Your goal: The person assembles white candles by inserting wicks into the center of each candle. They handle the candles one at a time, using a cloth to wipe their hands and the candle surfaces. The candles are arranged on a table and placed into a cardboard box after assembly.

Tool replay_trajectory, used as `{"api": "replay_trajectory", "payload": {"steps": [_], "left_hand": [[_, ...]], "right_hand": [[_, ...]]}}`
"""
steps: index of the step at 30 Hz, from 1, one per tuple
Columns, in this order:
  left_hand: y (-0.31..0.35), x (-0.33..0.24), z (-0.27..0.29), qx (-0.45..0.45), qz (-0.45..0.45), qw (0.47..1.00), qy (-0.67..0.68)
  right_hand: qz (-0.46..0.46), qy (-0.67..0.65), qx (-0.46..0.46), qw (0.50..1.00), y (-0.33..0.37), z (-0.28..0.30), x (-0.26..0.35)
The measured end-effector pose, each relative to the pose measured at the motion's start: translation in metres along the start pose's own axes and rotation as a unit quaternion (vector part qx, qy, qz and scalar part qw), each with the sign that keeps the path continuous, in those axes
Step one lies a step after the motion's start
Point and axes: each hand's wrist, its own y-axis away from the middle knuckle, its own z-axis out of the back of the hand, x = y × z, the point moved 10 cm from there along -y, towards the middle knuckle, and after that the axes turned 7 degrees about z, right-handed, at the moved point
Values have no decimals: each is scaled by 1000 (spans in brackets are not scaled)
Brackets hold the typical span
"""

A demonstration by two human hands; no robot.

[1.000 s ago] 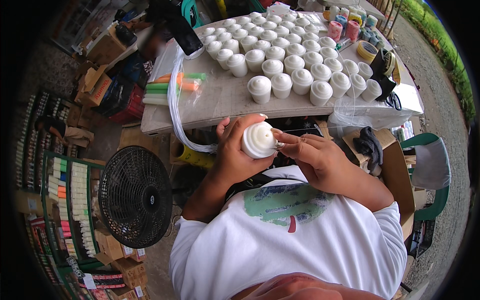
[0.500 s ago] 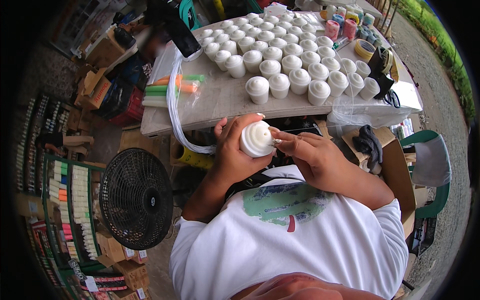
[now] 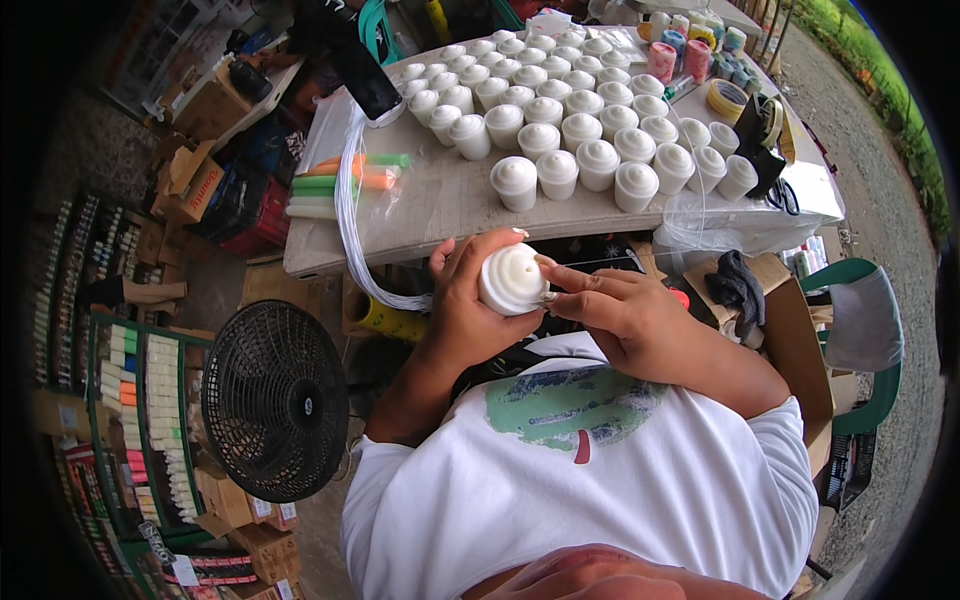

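Observation:
A white candle with a stepped, domed top and a small dark hole near its middle is held in front of my chest. My left hand wraps round its left side, thumb below and fingers over the far edge. At the candle's right rim, the bent fingertips of my right hand press close together; whether something thin is between them is hidden. Several similar white candles stand upright in rows on the table. A bundle of thin white wicks hangs over the table's front edge, left of my hands.
Orange, green and white sticks lie in plastic on the table. A tape roll, scissors and a tape dispenser are at right. A black fan stands left; an open carton and green chair stand right.
My right fingertips have shifted slightly against the candle's right rim, and my right hand has turned a little. My left hand keeps its hold. The whole view has shifted slightly.

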Motion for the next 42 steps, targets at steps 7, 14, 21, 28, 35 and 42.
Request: {"api": "replay_trajectory", "payload": {"steps": [7,14,21,28,35,42], "left_hand": [[-2,-7,5,-12,-9,1000,-10],[-1,-2,1,-2,-6,1000,-12],[-2,-8,5,-3,-11,999,-36],[-1,-6,4,-3,-7,999,-37],[-1,-4,3,1,-5,1000,-15],[-1,-5,3,0,-11,1000,-18]], "right_hand": [[11,21,3,1000,-1,0,3],[12,34,29,999,-1,-1,4],[21,36,36,998,-1,-3,5],[12,30,23,999,-1,-3,3],[5,19,16,1000,0,-2,0],[-1,6,22,1000,1,-1,0]]}}
